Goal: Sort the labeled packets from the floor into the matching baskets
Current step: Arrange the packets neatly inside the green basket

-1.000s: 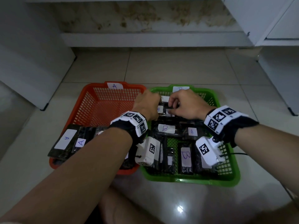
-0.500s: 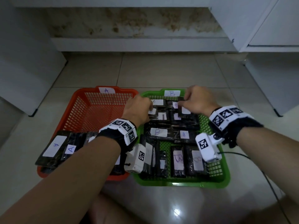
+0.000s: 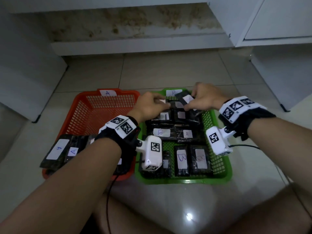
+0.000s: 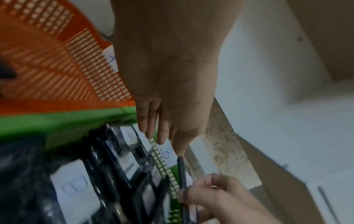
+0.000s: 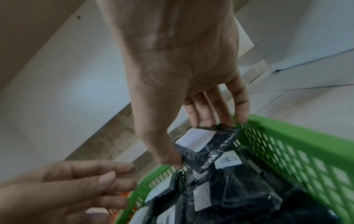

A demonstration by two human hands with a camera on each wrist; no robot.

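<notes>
An orange basket [image 3: 81, 119] tagged A and a green basket [image 3: 185, 180] tagged B stand side by side on the tiled floor. Several black packets with white B labels [image 3: 161, 132] fill the green one. Packets marked A [image 3: 57, 149] lie at the orange basket's near end. My right hand [image 3: 189, 102] pinches one black packet [image 3: 183, 97] between thumb and fingers [image 5: 208, 115], tilted up above the green basket's far end; its label [image 5: 193, 139] cannot be read. My left hand [image 3: 158, 103] reaches beside it with straight fingers [image 4: 162, 136], holding nothing.
White cabinets stand at the left [image 3: 25, 65] and right [image 3: 278, 65], with a stained wall base [image 3: 135, 27] behind the baskets. Bare tiles lie beyond the baskets [image 3: 168, 70]. A thin cable [image 3: 244, 146] runs from my right wrist. My knees fill the bottom edge.
My right hand has lifted a black packet off the pile at the green basket's far end. My left hand has moved forward towards it, fingers now stretched out.
</notes>
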